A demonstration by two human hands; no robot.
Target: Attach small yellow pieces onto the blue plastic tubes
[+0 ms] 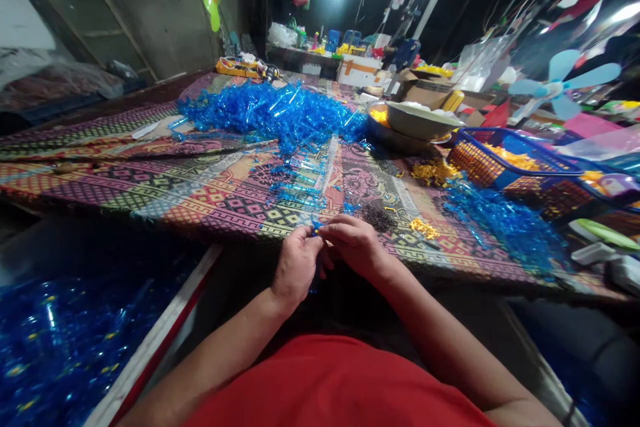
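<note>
Blue plastic piece (316, 227) pinched between both hands, left hand (296, 265) curled around it, right hand (354, 247) gripping too, just over the patterned tablecloth (210, 203) edge, loose blue heap (270, 113) beyond.

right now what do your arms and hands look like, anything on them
The left arm and right arm are bare, with no sleeve on the forearms. The left hand and right hand have no gloves, and no watch or bracelet shows. A red top shows below.
</note>
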